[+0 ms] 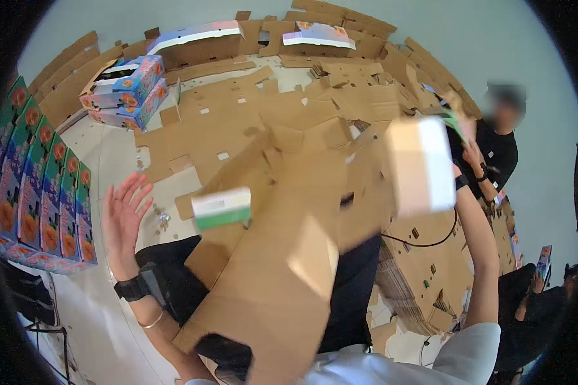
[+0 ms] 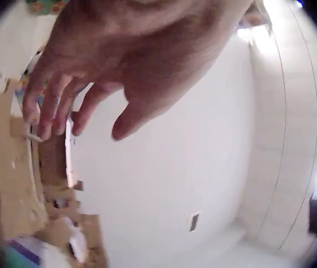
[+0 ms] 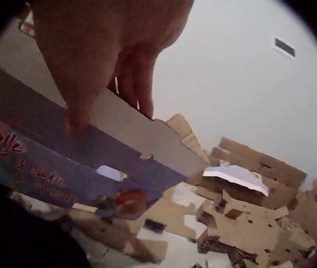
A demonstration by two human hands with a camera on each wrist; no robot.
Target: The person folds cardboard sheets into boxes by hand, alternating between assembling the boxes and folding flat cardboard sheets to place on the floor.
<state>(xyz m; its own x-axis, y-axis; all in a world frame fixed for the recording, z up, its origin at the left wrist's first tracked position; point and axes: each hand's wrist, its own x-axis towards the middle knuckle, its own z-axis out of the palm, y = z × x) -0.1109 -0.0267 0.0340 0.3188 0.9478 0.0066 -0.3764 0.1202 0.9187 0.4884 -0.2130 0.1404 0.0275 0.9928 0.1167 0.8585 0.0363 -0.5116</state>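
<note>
A printed cardboard carton [image 1: 282,244], partly opened out with its plain brown side up, spans the middle of the head view, blurred. My right hand [image 3: 114,50] pinches its upper edge, thumb on one face and fingers behind. Purple print and red lettering show on that carton in the right wrist view. A pale end flap [image 1: 420,167] hides most of this hand from the head camera. A flap with a green and white face [image 1: 221,208] stands at the carton's left. My left hand [image 1: 127,215] is raised apart from the carton, palm up and fingers spread.
Upright printed cartons [image 1: 42,192] stand in a row at left. Two more boxes [image 1: 125,90] are stacked behind. Flattened cardboard [image 1: 225,115] covers the floor, with a cardboard wall [image 1: 199,51] at the back. At right are a person in black [image 1: 501,147] and a cable [image 1: 430,244].
</note>
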